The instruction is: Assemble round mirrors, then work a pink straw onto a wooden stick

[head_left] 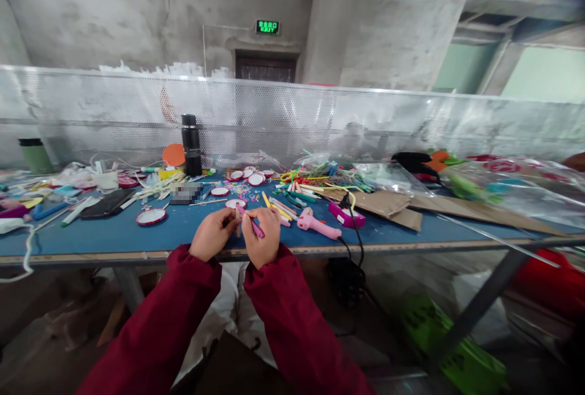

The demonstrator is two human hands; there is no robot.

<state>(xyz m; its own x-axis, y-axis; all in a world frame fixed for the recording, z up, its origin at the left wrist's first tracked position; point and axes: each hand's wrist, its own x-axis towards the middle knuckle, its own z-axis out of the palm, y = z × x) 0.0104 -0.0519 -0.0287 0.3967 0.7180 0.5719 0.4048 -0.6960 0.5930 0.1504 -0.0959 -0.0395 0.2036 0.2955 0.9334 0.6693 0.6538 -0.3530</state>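
Observation:
Both my hands meet at the near edge of a blue table (pixel 137 238). My right hand (pixel 262 238) is closed round a thin purple-pink stick (pixel 256 228) that slants up to the left. My left hand (pixel 212 233) is closed too, pinching the stick's upper end (pixel 238 209) between its fingertips. Both arms wear dark red sleeves. A pink glue gun (pixel 317 225) lies just right of my right hand. Small red-rimmed round discs (pixel 150 216) lie to the left and beyond.
A black bottle (pixel 192 145) stands at the back. Coloured sticks (pixel 292 200), cardboard (pixel 393 206) and plastic bags (pixel 503 181) cover the right side. A black phone (pixel 107 203) and pens lie left. A perforated metal screen (pixel 292 114) backs the table. A green crate (pixel 457 352) sits below.

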